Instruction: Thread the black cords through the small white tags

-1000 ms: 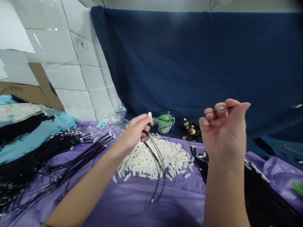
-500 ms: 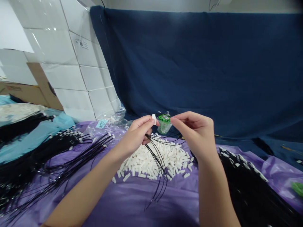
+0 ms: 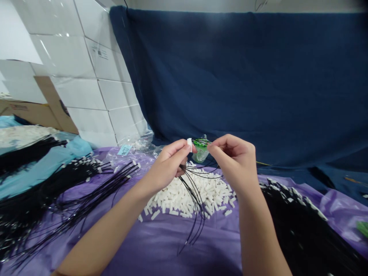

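My left hand [image 3: 169, 165] pinches a small white connector housing [image 3: 189, 144] upright between thumb and forefinger. Several thin black wires [image 3: 196, 199] are gripped under its lower fingers, and their loose ends hang down in front. Just to the right, my right hand [image 3: 237, 161] is closed in a pinch on a thin black wire [image 3: 202, 142], which reaches toward the housing. Whether the wire's tip sits inside the housing is too small to tell. Below both hands lies a heap of loose white connector housings [image 3: 208, 191].
Bundles of black wires with white ends lie at left [image 3: 83, 199] and right [image 3: 304, 226] on purple sheeting [image 3: 138, 245]. Behind the hands stands a green item in clear plastic [image 3: 200, 153]. White boxes [image 3: 83, 90] and a dark blue cloth [image 3: 244, 84] close off the back.
My left hand has shifted slightly right with the housing, and my right hand slightly left, so they are closer together. More dark wire shows between them. Both grips look the same.
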The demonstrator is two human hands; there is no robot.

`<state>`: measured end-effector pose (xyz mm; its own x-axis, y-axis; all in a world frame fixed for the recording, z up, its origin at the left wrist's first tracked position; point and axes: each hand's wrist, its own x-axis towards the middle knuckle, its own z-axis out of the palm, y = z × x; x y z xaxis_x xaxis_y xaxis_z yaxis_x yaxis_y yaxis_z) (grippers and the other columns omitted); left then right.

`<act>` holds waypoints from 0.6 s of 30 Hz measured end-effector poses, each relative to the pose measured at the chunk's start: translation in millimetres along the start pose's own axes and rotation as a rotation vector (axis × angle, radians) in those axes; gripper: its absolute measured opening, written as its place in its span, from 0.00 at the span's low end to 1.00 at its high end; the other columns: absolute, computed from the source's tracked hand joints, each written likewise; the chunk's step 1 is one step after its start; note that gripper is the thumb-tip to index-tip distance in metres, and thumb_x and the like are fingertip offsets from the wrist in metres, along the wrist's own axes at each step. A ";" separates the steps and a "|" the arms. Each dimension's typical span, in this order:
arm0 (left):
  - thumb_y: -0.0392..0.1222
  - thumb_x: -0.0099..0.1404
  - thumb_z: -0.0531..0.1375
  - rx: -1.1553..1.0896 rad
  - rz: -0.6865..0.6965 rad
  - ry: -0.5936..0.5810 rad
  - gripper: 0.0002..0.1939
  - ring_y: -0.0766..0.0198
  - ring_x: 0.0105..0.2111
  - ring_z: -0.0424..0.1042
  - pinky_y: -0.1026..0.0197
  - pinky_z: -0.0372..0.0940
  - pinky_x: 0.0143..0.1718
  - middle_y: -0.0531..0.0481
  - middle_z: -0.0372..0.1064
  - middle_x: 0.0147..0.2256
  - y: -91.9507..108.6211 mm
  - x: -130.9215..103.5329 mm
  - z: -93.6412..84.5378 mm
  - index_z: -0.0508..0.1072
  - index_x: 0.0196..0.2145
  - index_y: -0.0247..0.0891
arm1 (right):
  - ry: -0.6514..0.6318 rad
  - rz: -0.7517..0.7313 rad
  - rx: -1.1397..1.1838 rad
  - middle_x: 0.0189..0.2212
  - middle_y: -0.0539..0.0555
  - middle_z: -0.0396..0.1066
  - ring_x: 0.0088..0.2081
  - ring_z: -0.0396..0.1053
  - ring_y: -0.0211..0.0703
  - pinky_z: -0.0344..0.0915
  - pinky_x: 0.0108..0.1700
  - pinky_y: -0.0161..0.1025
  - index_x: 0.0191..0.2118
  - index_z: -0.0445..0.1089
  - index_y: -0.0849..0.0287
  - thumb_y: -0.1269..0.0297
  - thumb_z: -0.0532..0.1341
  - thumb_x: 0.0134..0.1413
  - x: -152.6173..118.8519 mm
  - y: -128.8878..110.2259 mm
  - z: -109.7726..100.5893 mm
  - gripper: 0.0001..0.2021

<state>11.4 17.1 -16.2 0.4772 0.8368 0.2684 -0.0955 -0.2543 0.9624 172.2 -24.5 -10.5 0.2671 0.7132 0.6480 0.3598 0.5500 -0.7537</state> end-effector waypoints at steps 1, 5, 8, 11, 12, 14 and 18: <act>0.54 0.66 0.54 0.002 0.001 0.000 0.14 0.74 0.17 0.43 0.69 0.43 0.17 0.60 0.42 0.18 -0.3 0.1 -0.1 0.69 0.34 0.41 | 0.004 -0.001 0.003 0.15 0.45 0.57 0.19 0.50 0.29 0.47 0.20 0.29 0.24 0.70 0.61 0.70 0.62 0.47 -0.2 -0.1 -0.1 0.04; 0.54 0.66 0.54 0.014 -0.002 -0.003 0.14 0.74 0.17 0.44 0.69 0.44 0.17 0.60 0.42 0.18 -1.3 0.3 -0.5 0.69 0.34 0.41 | -0.004 0.000 -0.006 0.15 0.45 0.57 0.19 0.50 0.29 0.47 0.20 0.30 0.23 0.70 0.61 0.70 0.62 0.46 -0.2 -1.1 0.3 0.04; 0.54 0.66 0.54 0.025 0.000 -0.001 0.14 0.73 0.17 0.44 0.69 0.44 0.17 0.60 0.42 0.18 -0.9 -0.2 -0.1 0.68 0.34 0.41 | -0.013 0.001 -0.026 0.15 0.45 0.58 0.19 0.51 0.29 0.47 0.20 0.30 0.23 0.70 0.61 0.70 0.61 0.46 -0.1 -1.7 0.7 0.04; 0.54 0.66 0.53 0.043 0.000 0.010 0.14 0.73 0.18 0.45 0.70 0.45 0.17 0.60 0.43 0.18 0.5 -1.3 1.2 0.68 0.33 0.41 | -0.018 0.008 -0.036 0.15 0.45 0.58 0.19 0.51 0.30 0.47 0.20 0.30 0.24 0.70 0.61 0.70 0.61 0.46 -0.5 -2.8 0.5 0.04; 0.54 0.66 0.53 0.051 0.002 0.016 0.14 0.73 0.18 0.45 0.70 0.46 0.17 0.60 0.43 0.18 1.1 -1.7 1.8 0.68 0.33 0.41 | -0.020 0.011 -0.031 0.15 0.45 0.57 0.19 0.51 0.30 0.47 0.20 0.30 0.24 0.70 0.61 0.70 0.61 0.46 -0.6 -3.6 0.2 0.04; 0.54 0.66 0.53 0.068 0.008 0.026 0.14 0.72 0.18 0.46 0.70 0.46 0.17 0.60 0.43 0.18 2.0 -2.3 2.8 0.68 0.33 0.41 | -0.033 0.021 -0.011 0.15 0.45 0.57 0.19 0.50 0.30 0.46 0.20 0.30 0.24 0.70 0.61 0.70 0.62 0.46 -0.9 -5.5 -0.7 0.04; 0.53 0.66 0.53 0.096 0.019 0.019 0.14 0.73 0.17 0.45 0.70 0.47 0.17 0.60 0.43 0.18 2.4 -2.6 3.6 0.67 0.33 0.40 | -0.068 0.026 0.032 0.15 0.44 0.56 0.19 0.49 0.30 0.46 0.20 0.31 0.24 0.69 0.61 0.70 0.62 0.48 -1.2 -7.5 -2.6 0.05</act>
<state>13.0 12.6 -14.7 0.4596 0.8401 0.2881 -0.0198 -0.3146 0.9490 171.6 -30.6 -5.3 0.2140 0.7547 0.6201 0.3243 0.5439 -0.7739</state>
